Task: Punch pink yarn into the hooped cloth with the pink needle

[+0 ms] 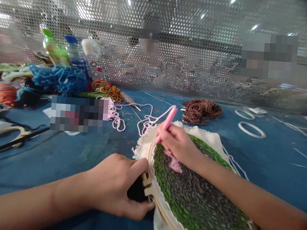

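My right hand (176, 141) is closed round a pink punch needle (170, 119), held over the upper left of the hooped work. Pale pink yarn (153, 120) runs from the tool's top end back across the table. Green and dark grey loops fill the embroidery hoop (150, 153), with a small pink patch (175, 165) just below my right hand. My left hand (120, 186) grips the hoop's left edge beside its screw clamp (147, 184), thumb and fingers on either side. White fringed cloth (207, 135) sticks out around the hoop. The needle's tip is hidden.
A brown yarn bundle (202, 111) lies behind the hoop, with white rings (252, 129) to its right. Blue yarn (60, 78), an orange ball (6, 95) and bottles (90, 56) crowd the back left. Another wooden hoop (18, 130) lies left. A perforated metal panel (185, 68) stands behind.
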{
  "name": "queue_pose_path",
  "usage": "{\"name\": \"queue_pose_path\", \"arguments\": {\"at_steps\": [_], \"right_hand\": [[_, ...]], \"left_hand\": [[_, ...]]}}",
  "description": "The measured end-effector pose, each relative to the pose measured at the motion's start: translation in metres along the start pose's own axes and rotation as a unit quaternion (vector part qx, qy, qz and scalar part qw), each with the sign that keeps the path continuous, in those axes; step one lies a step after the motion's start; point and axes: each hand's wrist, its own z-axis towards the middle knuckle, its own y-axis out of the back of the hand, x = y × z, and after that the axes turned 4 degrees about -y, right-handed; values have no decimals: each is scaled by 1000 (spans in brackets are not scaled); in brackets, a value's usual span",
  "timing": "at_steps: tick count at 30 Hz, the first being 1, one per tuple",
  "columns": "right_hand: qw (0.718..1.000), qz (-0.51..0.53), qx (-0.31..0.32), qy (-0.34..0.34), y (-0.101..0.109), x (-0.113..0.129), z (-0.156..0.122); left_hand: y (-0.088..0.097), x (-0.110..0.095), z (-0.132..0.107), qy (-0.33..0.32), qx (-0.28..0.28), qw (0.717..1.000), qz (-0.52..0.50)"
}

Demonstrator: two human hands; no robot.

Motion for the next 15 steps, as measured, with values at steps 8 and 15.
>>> {"name": "queue_pose_path", "arguments": {"at_steps": [8, 15], "right_hand": [[988, 126, -59, -64, 0, -2, 6], [982, 144, -119, -8, 3, -2, 5]], "left_hand": [[3, 2, -1, -35, -20, 999, -22], [2, 0, -2, -32, -24, 999, -16]]}}
